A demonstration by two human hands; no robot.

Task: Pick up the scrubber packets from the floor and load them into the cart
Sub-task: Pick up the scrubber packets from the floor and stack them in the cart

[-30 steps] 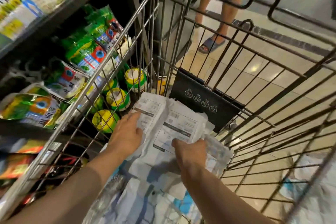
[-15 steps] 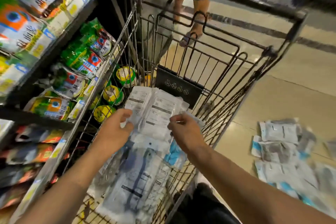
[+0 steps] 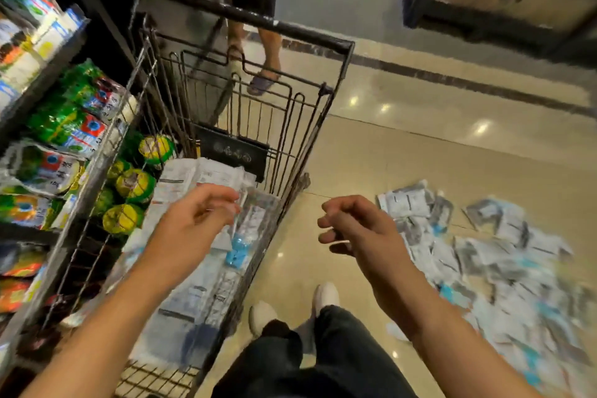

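Hands empty between cart and floor pile

Scrubber packets lie stacked inside the wire shopping cart; more packets on the floor spread to its right. Left hand hangs over the cart, fingers loosely curled, holding nothing. Right hand, likewise empty, hangs above the tiled floor.

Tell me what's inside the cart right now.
The cart holds a heap of scrubber packets, white with blue parts. The left hand hovers above, covering some; anything beneath the packets is hidden.
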